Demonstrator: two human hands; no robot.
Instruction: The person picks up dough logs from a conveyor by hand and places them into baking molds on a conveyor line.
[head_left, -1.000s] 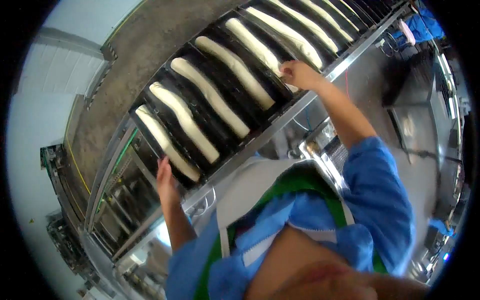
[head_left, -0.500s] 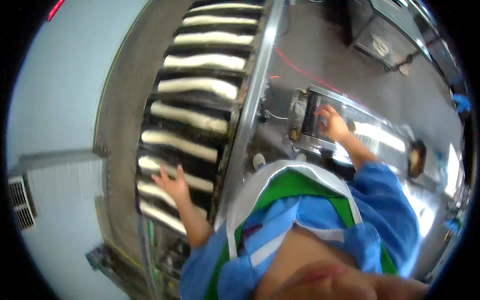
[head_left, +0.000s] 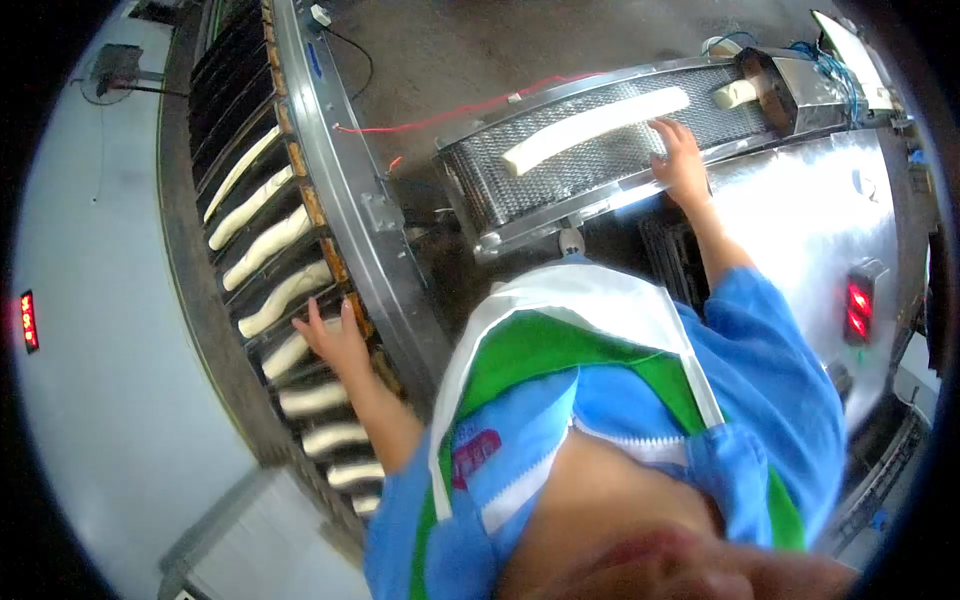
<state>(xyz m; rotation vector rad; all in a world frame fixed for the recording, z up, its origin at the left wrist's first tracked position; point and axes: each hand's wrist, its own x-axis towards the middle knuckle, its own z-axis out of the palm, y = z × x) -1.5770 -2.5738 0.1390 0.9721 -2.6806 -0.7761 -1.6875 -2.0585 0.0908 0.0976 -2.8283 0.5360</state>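
Running down the left side: a line of black channelled trays (head_left: 222, 110), edged by a steel rail (head_left: 335, 150). Ahead and to the right, a shorter mesh conveyor (head_left: 480, 185), set across the rail's direction, ending at a metal housing (head_left: 808, 95). Beside it, nearer the body, a bright steel panel (head_left: 800, 220).

Long dough log (head_left: 600, 121) on the mesh, one only. Long axis follows the belt, slanting from near left to far right, slight bow in it. Right hand (head_left: 685, 170) is the nearer by far, at the body-side edge of the belt. From its fingertips the log's right end lies just ahead; the bulk extends off to the left. Fingers spread apart, closed on nothing; whether a tip touches the log, cannot tell.

Left hand (head_left: 340, 345) above the trays, near the rail-side ends of the channels, fingers open, well apart from the mesh log. Dough logs in the trays (head_left: 284, 299) lie crosswise to the line, one per filled channel. Contact there unclear.

Short dough piece (head_left: 736, 94) at the housing mouth, beyond the right hand; rest of it, if any, hidden.

Counts: nine tray logs in sight, one long log on mesh, one short piece; two hands; two red readouts (head_left: 860, 308), one far left, one on the right.
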